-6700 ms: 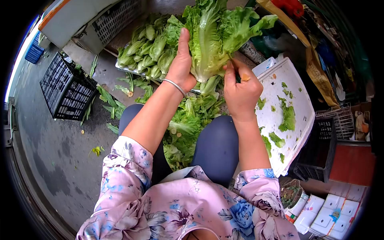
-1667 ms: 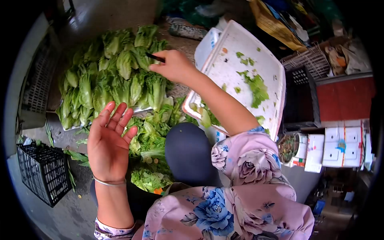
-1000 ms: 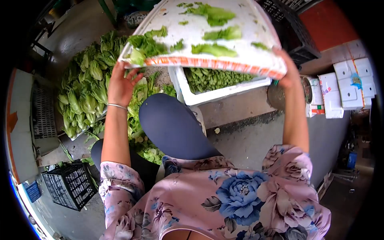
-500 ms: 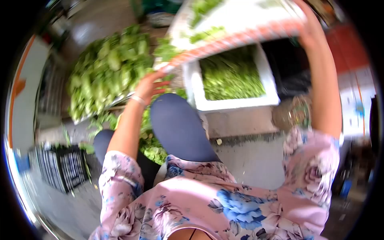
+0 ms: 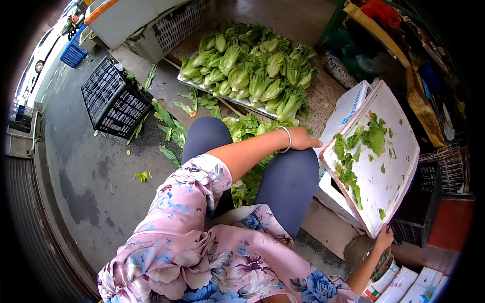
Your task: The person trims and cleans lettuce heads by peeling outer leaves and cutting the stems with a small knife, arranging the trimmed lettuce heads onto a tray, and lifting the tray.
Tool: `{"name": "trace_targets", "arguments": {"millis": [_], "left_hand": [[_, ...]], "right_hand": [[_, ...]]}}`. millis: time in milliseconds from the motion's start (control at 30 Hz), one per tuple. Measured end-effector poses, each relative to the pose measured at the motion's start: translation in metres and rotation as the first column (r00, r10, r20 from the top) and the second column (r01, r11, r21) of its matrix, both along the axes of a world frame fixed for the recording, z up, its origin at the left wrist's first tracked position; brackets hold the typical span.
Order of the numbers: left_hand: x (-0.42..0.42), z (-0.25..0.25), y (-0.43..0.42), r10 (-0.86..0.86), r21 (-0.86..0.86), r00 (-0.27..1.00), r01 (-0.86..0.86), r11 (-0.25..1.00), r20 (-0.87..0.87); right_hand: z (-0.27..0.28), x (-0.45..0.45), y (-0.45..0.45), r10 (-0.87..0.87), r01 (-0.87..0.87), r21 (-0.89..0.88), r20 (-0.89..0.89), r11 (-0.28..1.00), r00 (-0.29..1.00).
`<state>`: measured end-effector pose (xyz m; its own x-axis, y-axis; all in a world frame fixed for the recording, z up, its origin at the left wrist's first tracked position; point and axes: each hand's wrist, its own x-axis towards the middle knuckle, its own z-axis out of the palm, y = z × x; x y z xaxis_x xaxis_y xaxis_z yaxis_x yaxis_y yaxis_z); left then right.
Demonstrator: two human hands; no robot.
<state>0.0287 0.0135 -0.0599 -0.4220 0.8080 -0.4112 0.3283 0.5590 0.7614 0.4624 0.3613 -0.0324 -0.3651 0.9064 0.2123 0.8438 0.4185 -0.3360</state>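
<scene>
A white foam lid (image 5: pixel 391 184) with an orange-brown edge lies tilted over the white foam box (image 5: pixel 328 189), hiding the inside. Torn lettuce leaves (image 5: pixel 375 135) and small scraps are scattered on the lid. My left hand (image 5: pixel 302 138), with a bangle at its wrist, is closed at the lid's far-left corner above my knee; its fingertips are partly hidden. At the near corner, my right hand (image 5: pixel 385 238) grips the lid's edge. Beyond my knees, many lettuce heads (image 5: pixel 242 73) are piled on a white board (image 5: pixel 222 97).
A black crate (image 5: pixel 115 98) stands on the left, with loose leaves (image 5: pixel 169 123) on the ground beside it. More leaves lie between my legs. Right of the foam box are another black crate (image 5: pixel 422 204), a wire rack (image 5: pixel 444 166) and white cartons (image 5: pixel 404 283).
The lid has come down from above the box, covering the greens that showed inside. Both hands stay at its edge. My view has turned left, bringing the street side into sight.
</scene>
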Motion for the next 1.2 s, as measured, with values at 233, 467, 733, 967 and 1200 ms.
{"name": "trace_targets", "arguments": {"millis": [233, 467, 733, 967, 1200], "left_hand": [[0.001, -0.003, -0.082, 0.111, 0.037, 0.978, -0.106, 0.994, -0.175], [0.006, 0.066, -0.163, 0.042, 0.052, 0.998, -0.045, 0.998, 0.042], [-0.147, -0.009, -0.243, 0.851, -0.020, 0.473, -0.872, 0.490, 0.228], [-0.322, -0.228, -0.370, 0.993, 0.105, -0.076, -0.992, -0.067, -0.089], [-0.390, -0.218, -0.345, 0.899, -0.187, -0.068, -0.982, 0.016, 0.433]], "right_hand": [[0.055, -0.122, -0.084, 0.214, -0.246, -0.026, -0.415, 0.969, 0.885], [0.104, -0.237, -0.165, 0.442, -0.587, -0.344, -0.414, 0.733, 0.796], [0.023, -0.477, -0.184, 0.362, -0.573, -0.617, -0.445, 0.539, 0.819], [-0.198, -0.600, -0.091, -0.057, -0.048, -0.820, -0.098, 0.570, 0.994], [-0.243, -0.628, -0.081, -0.020, -0.104, -0.871, -0.130, 0.480, 0.991]]}}
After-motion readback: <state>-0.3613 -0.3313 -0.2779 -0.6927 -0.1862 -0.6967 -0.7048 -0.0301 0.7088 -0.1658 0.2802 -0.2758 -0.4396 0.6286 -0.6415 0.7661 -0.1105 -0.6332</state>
